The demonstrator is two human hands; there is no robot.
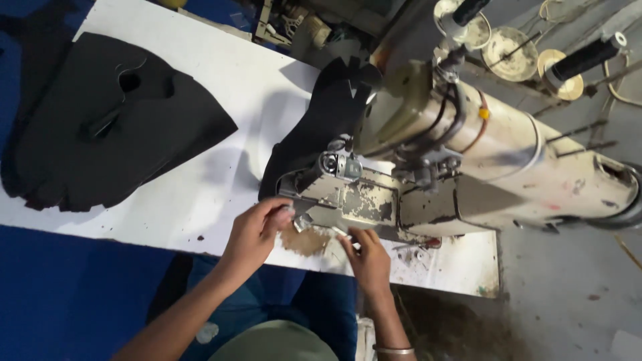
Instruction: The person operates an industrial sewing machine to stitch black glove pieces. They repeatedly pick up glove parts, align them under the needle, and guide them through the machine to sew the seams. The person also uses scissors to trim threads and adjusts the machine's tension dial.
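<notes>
Two hands work at the sewing machine's base plate (348, 204): the left hand (257, 230) has its grip pinched on the plate's corner, the right hand (366, 257) pinches a small metal piece (338, 232) beside it. Beyond, black fabric (321, 124) lies on the white desk (221, 180).

Fabric pile (100, 127) left of sewing machine (468, 160)

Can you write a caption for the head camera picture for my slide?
Two bare hands, left hand and right hand, work at the base of a worn sewing machine beside black fabric.
</notes>
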